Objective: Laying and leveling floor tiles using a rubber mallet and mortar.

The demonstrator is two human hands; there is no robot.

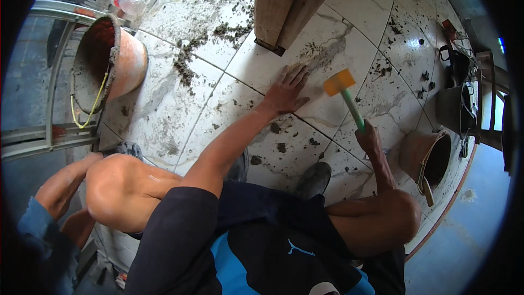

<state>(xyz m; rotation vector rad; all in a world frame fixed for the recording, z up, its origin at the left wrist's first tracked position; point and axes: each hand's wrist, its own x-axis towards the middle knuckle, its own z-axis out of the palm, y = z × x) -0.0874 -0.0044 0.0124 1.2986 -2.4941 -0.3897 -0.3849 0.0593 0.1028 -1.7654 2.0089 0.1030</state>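
My left hand (285, 92) lies flat on a white marbled floor tile (240, 92), its fingers spread near a joint between tiles. In my right hand (369, 135) is a mallet (339, 82) with a yellow-orange head and a green handle. The mallet's head is slightly blurred and stands to the right of my left hand; I cannot tell whether it touches the floor. Clumps of dark mortar (281, 147) lie scattered over the tiles around both hands.
An orange mortar-caked bucket (131, 64) lies tipped at the left, beside a clear bottle (129, 2). Wooden boards (289, 5) stand at the far middle. At the right are another bucket (409, 152), a dark bucket (448, 110) and tools. Another person's arm (65, 188) shows at lower left.
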